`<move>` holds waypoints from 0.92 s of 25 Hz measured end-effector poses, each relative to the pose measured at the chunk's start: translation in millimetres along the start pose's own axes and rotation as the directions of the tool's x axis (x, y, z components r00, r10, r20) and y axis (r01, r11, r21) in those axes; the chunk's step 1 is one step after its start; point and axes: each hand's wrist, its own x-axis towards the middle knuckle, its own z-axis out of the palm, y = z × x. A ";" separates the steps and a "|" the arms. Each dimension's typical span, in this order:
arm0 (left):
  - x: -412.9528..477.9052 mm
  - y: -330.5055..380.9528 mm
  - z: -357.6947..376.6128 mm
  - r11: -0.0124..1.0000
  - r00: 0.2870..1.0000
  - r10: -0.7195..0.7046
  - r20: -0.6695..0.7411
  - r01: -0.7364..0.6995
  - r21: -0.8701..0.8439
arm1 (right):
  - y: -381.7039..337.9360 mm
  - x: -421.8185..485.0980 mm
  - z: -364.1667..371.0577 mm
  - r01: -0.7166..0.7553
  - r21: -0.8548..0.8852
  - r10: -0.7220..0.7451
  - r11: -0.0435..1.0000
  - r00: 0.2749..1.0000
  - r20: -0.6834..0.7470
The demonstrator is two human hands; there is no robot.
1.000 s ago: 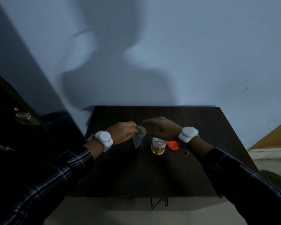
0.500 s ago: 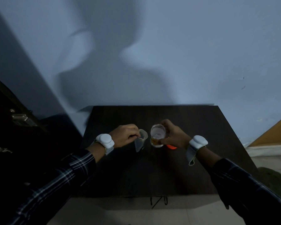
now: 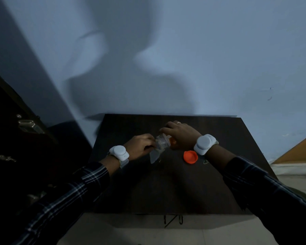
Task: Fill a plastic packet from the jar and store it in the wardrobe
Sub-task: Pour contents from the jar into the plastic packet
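Table (image 3: 166, 188): dark wood, set against pale wall (image 3: 201, 50). Right hand (image 3: 182, 136): fingers closed around jar (image 3: 163, 143), jar tipped sideways above table, mouth toward left hand. Left hand (image 3: 141, 146): fingertips pinched on top edge of plastic packet (image 3: 155, 155), packet hanging beneath jar mouth. Orange lid (image 3: 190, 157): flat on table, just beside right wrist.

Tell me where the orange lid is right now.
In the head view the orange lid lies flat on the dark table, right of centre, just below the right hand and beside its white wristband, apart from the jar.
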 end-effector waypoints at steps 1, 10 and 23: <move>-0.8 -1.2 1.2 1.000 1.000 -0.004 -0.005 0.004 -0.003 | -1.3 2.4 -2.1 0.005 -0.021 -0.005 1.000 1.000 0.007; -6.2 -1.8 4.3 0.999 1.000 -0.004 -0.026 0.003 -0.039 | -13.4 15.9 -16.4 0.067 -0.121 -0.059 0.990 0.996 0.064; -11.2 -5.6 10.6 0.999 0.997 -0.007 -0.079 0.003 -0.050 | -17.4 19.5 -27.9 0.109 -0.155 -0.100 0.982 0.993 0.066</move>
